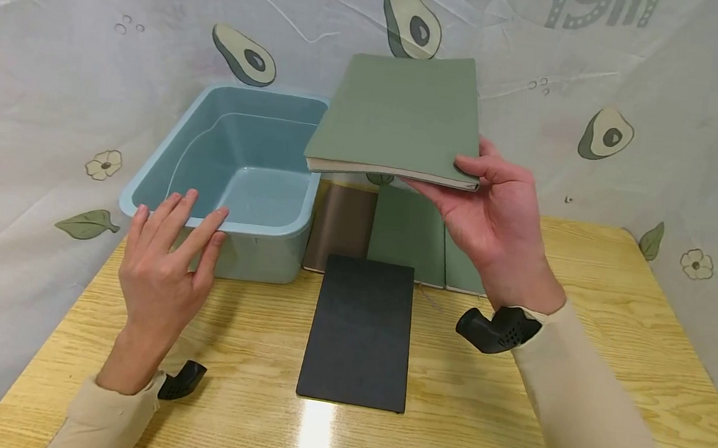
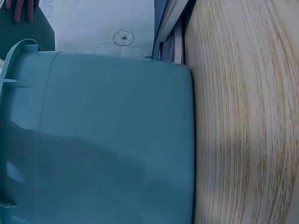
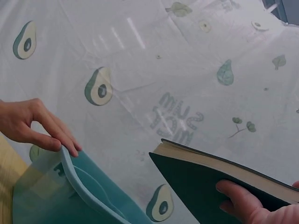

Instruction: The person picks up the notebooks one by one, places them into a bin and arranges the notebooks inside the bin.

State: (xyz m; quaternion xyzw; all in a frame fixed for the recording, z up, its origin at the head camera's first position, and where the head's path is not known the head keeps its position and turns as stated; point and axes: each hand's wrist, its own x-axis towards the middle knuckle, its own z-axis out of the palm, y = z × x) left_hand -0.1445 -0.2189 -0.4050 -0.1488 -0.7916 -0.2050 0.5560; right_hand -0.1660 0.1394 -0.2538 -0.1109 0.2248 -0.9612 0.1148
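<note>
My right hand (image 1: pixel 495 209) holds a thick green notebook (image 1: pixel 403 115) in the air, above the other books and to the right of the tub. The thumb lies on its top cover and the fingers are underneath; its cream page edges (image 3: pixel 224 168) show in the right wrist view. My left hand (image 1: pixel 167 262) rests on the near rim of a blue plastic tub (image 1: pixel 223 144), fingers nearly straight and reaching over the rim, thumb on the outer side. Inside, the visible tub floor is bare. In the left wrist view the tub's outer wall (image 2: pixel 107 135) fills much of the picture.
A black notebook (image 1: pixel 358 333) lies at the middle of the wooden table (image 1: pixel 607 367). Behind it, a brown notebook (image 1: pixel 342 226) and two green ones, the middle one (image 1: pixel 407 233) and the right one (image 1: pixel 459 267), lie side by side. Avocado-print fabric (image 1: pixel 534 60) hangs behind.
</note>
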